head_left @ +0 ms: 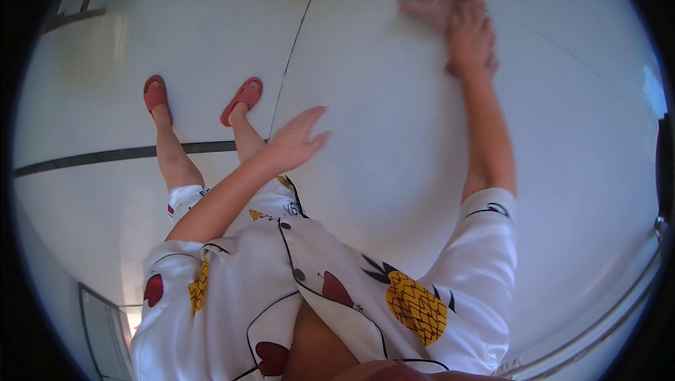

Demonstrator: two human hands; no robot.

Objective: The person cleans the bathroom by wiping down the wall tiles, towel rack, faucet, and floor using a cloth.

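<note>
My right hand [470,38] is stretched far out to the upper right, over the white glossy surface. Beneath its fingers is a crumpled, pinkish-brown cloth [427,8], spreading out to the left of the hand; motion blurs its edges. My left hand [299,142] hangs in front of my body near my left-of-centre knee, fingers extended and thumb apart. It holds nothing and touches nothing that I can see.
I stand in red slippers [242,100] at the left. A dark strip [126,155] crosses the pale floor behind them. Brown furniture legs [77,17] show at the upper left. Metal rails [590,335] run along the lower right, and a framed panel [102,328] is at the lower left.
</note>
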